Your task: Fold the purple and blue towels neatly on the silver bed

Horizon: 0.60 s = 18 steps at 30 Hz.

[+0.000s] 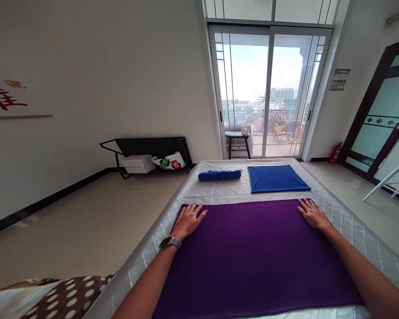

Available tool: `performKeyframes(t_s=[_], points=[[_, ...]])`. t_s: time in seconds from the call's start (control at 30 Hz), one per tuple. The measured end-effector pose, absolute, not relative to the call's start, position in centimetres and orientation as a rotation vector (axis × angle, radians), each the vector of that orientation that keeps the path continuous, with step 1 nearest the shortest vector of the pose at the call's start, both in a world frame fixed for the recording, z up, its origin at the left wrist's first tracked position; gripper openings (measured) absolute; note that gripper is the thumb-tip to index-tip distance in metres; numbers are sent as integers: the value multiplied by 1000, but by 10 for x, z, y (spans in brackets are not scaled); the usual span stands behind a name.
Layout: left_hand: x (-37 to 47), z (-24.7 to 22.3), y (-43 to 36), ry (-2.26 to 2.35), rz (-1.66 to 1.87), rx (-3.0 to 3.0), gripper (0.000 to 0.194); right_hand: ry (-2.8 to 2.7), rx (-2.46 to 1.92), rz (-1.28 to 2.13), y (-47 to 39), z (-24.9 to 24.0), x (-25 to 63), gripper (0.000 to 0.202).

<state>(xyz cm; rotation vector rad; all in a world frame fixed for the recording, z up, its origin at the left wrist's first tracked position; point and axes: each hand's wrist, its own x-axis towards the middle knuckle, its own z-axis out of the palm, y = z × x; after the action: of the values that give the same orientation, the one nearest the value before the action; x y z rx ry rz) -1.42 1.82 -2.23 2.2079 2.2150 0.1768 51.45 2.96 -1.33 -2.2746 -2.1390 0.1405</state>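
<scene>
A purple cloth (249, 252) lies spread flat over the near part of a mattress (359, 235) with a pale quilted cover. Flat on the cloth's far left corner rests my left hand (187, 220), fingers spread, a watch on its wrist. My right hand (314, 214) lies at the far right corner, its fingers stretched out over the cloth. Neither hand grips anything. Beyond the purple cloth are a rolled blue cloth (219, 175) on the left and a blue cloth (277, 178) folded flat on the right.
A black rack (149, 145) with a white box (138, 164) and a printed bag (169, 161) stands by the left wall. Past the mattress, a stool (237, 135) is by the sliding glass door (268, 88). Brown dotted fabric (69, 297) shows at lower left, white metal legs (389, 179) at right.
</scene>
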Motion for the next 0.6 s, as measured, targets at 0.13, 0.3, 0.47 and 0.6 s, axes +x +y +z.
performKeyframes(t_s=[0.13, 0.3, 0.47, 0.6], points=[[-22, -32, 30, 2220, 87, 2179, 63, -2066, -2309, 98, 39, -27, 523, 64], [-29, -39, 37, 2273, 33, 2220, 60, -2044, -2350, 121, 42, -25, 521, 65], [-27, -40, 37, 2290, 52, 2203, 58, -2022, -2378, 159, 41, -13, 519, 63], [-37, -36, 39, 2334, 166, 2184, 55, -2059, -2318, 107, 49, 2, 531, 54]])
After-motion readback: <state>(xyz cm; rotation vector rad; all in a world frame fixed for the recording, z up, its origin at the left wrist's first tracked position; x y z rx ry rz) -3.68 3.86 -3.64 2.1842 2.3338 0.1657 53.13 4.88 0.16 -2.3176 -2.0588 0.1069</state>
